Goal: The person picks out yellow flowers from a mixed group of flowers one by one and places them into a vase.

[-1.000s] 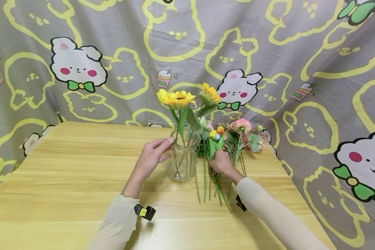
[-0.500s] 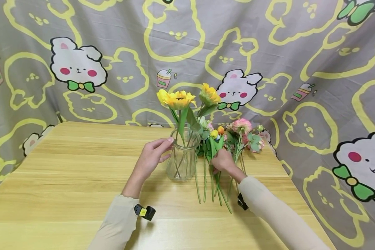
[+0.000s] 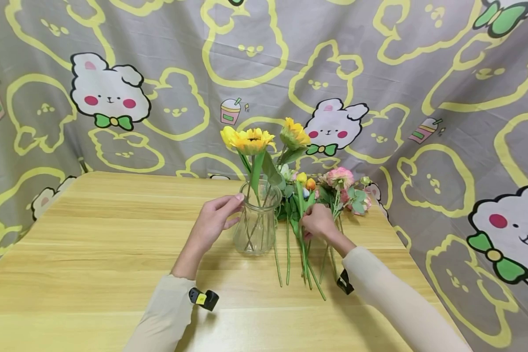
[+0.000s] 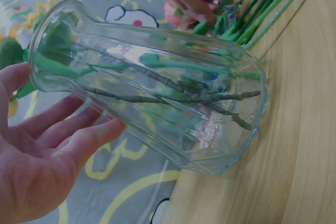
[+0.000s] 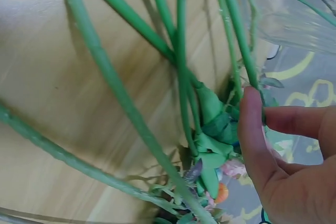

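A clear glass vase (image 3: 254,234) stands upright on the table, holding two yellow sunflowers (image 3: 252,142) and a yellow tulip (image 3: 229,137). My left hand (image 3: 213,220) rests against the vase's left side, fingers fairly straight and touching near the rim; the left wrist view shows its fingertips at the glass. To the right of the vase, my right hand (image 3: 319,222) pinches a green stem (image 5: 239,40) between thumb and finger. It appears to belong to the yellow tulip (image 3: 301,177) above that hand. An orange tulip (image 3: 310,184) lies close by.
Pink flowers (image 3: 340,178) with leaves lie at the right, their stems pointing toward the table's front. Several loose green stems (image 3: 288,259) lie beside the vase. The wooden table (image 3: 114,234) meets a patterned grey curtain (image 3: 171,49) behind.
My right hand has shifted slightly right and upward. The yellow tulip has risen above the orange one beside it. My left hand and the vase have stayed in place.
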